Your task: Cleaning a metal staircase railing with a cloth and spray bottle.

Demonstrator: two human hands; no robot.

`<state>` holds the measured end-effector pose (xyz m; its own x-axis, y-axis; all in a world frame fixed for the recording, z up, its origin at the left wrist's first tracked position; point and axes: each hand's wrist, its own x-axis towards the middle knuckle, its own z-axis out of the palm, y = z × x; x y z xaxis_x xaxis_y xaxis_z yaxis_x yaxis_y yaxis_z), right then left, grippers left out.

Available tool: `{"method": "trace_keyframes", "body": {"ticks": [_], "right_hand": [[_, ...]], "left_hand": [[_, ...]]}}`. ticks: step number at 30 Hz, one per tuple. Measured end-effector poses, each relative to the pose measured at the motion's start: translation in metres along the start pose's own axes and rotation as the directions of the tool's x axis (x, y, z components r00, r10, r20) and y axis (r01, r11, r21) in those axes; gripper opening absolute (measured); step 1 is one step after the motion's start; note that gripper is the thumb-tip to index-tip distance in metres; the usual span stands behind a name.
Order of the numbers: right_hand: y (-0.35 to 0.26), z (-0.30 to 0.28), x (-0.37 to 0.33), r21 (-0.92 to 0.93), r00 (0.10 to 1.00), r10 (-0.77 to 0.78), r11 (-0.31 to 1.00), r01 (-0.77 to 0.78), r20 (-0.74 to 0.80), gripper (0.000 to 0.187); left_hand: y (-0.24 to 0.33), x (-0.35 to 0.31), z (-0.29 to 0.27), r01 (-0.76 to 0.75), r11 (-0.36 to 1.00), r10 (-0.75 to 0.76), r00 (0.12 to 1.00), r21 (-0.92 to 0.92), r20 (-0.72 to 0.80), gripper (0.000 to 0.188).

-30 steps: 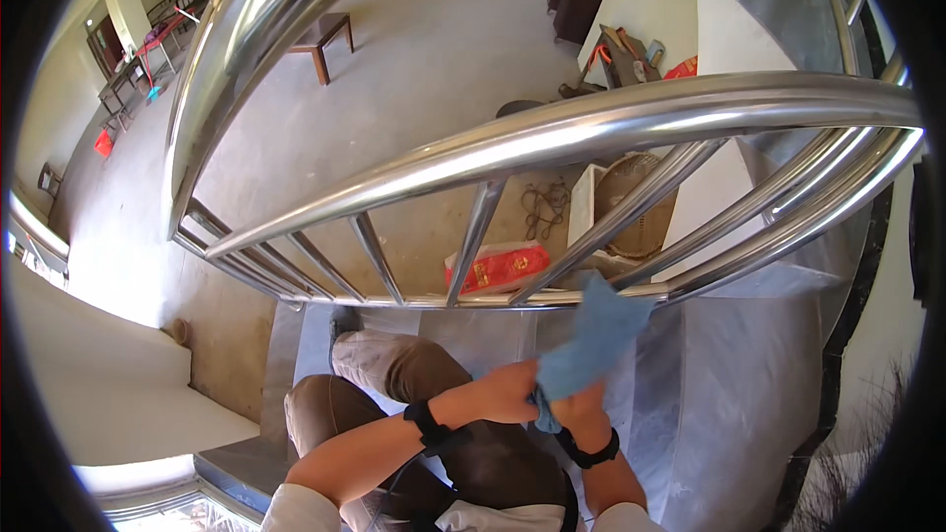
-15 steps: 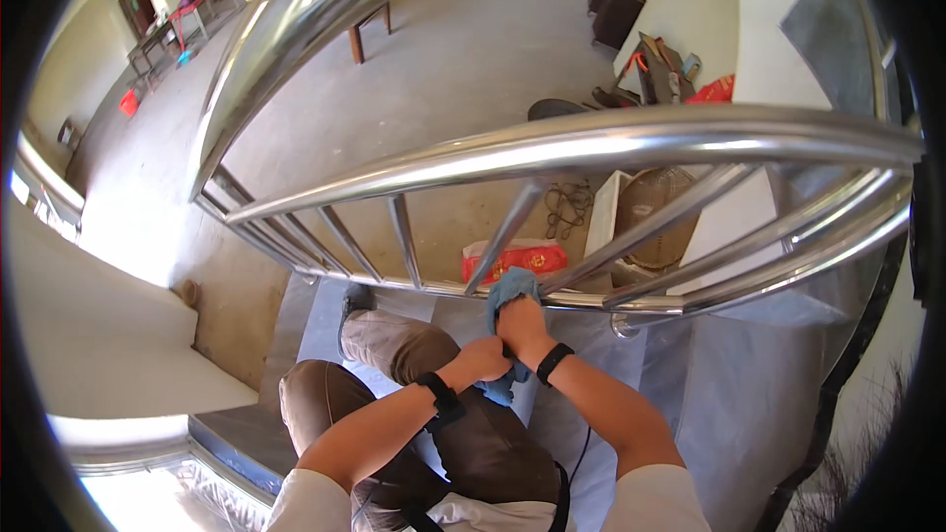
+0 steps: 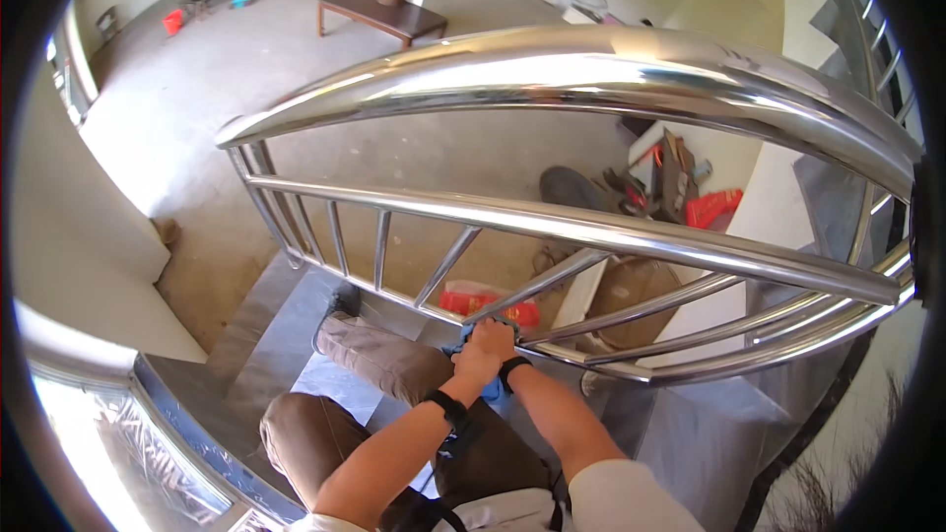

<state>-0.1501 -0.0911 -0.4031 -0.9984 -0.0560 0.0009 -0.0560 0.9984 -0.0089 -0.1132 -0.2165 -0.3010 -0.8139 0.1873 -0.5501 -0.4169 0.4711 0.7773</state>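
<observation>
Both my hands are closed together on a blue cloth at the lower rail of a shiny metal stair railing. My left hand overlaps my right hand, so some fingers are hidden. The cloth shows at the left of the hands and hangs below them. It is pressed around the foot of a slanted baluster, where that bar meets the lower rail. A black band circles each wrist.
Grey stone steps lie under my bent legs. Beyond the railing are a red bag, a round basin, and a heap of tools. Farther off stand a low brown table and a red bucket.
My view has tilted up and shifted, showing more of the handrail and the room. My hands have come closer together, the left moving up over the right, still on the cloth.
</observation>
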Motion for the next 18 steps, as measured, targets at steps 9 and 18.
{"method": "trace_keyframes", "body": {"ticks": [9, 18], "right_hand": [[-0.02, -0.05, -0.08, 0.99, 0.964, 0.264, 0.123, -0.066, 0.032, 0.038], [-0.031, -0.214, -0.143, 0.672, 0.963, 0.269, -0.714, 0.197, 0.003, 0.047]], "left_hand": [[0.005, -0.067, -0.059, -0.024, 0.854, 0.247, 0.899, -0.52, 0.363, 0.047], [0.077, -0.146, -0.106, -0.34, 0.587, 0.787, 0.455, -0.735, 0.418, 0.06]]}}
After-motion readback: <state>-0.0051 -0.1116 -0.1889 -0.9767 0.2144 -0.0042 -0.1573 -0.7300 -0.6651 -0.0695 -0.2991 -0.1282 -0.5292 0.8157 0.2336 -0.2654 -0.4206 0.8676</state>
